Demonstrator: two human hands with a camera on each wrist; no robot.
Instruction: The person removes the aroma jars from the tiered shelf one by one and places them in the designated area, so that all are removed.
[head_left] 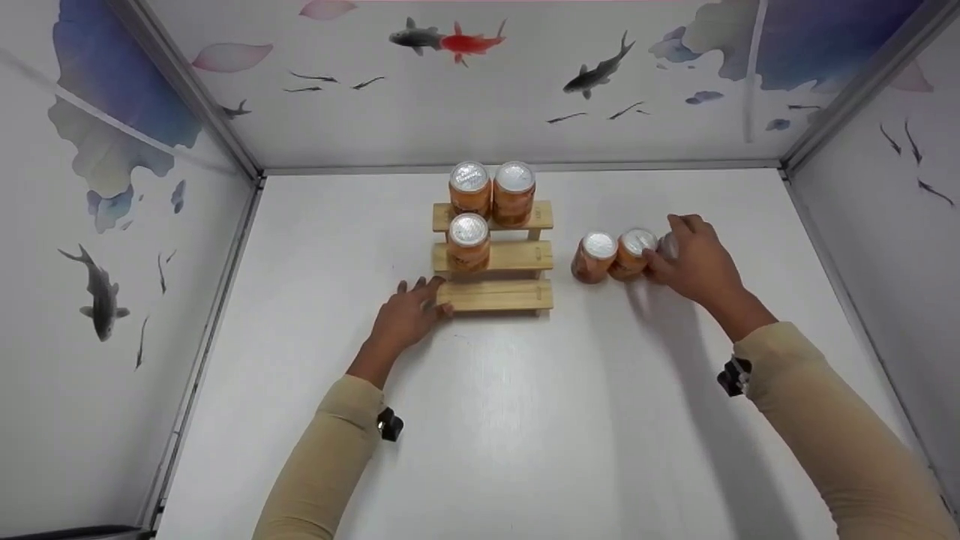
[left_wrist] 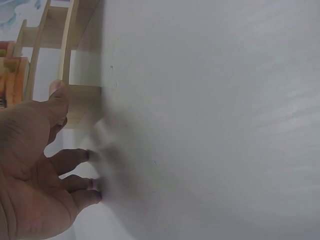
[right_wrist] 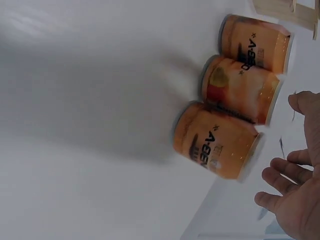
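A three-step wooden rack (head_left: 495, 296) stands on the table, with two orange drink cans (head_left: 514, 196) on its top step and one can (head_left: 468, 244) at the left of the middle step. My left hand (head_left: 409, 315) holds the left end of the lowest step between thumb and index finger; its other fingers (left_wrist: 75, 157) extend beside it. To the right of the rack, three cans stand in a touching row: a left can (head_left: 595, 259), a middle can (right_wrist: 240, 90) and a right can (right_wrist: 217, 142). Around the right can's top, my right hand (head_left: 697, 259) hovers with fingers spread, apart from the can.
The white table (head_left: 525, 420) is bounded by a back wall (head_left: 510, 112) and side walls printed with fish and leaves. Each sleeved wrist carries a small black camera (head_left: 735, 376).
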